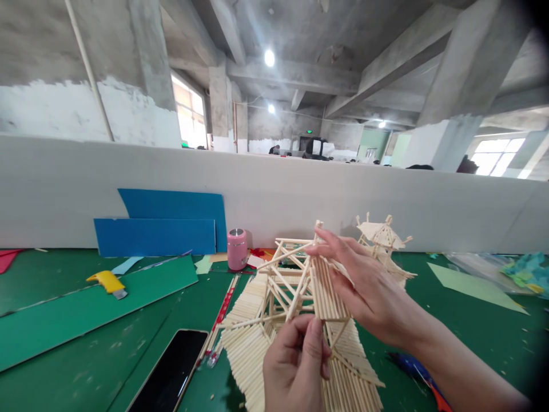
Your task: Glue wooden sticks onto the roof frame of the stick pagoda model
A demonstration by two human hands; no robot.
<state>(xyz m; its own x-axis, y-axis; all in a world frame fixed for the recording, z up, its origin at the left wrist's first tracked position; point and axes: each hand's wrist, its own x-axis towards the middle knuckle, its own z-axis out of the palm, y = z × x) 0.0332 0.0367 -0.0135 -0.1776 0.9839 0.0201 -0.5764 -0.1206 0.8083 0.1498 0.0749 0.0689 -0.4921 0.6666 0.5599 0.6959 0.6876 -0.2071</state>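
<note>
In front of me stands a pavilion-like model of thin wooden sticks (pixel 257 355), with slatted lower roofs and an open frame of crossed sticks above. A panel of sticks laid side by side (pixel 328 289) slopes down its upper right side. My left hand (pixel 295 360) is closed, thumb and fingers pinching the lower left corner of that panel. My right hand (pixel 360 274) has its fingers stretched out, resting along the panel's right side and near the model's peak. Its palm hides part of the frame behind.
A smaller finished-looking stick pavilion (pixel 384 237) stands behind on the right. Left are a phone (pixel 171 372), red-wrapped sticks (pixel 225 306), a pink flask (pixel 237 250), a yellow cutter (pixel 107 282) and blue boards (pixel 154 237). A blue-handled tool (pixel 407 363) lies right.
</note>
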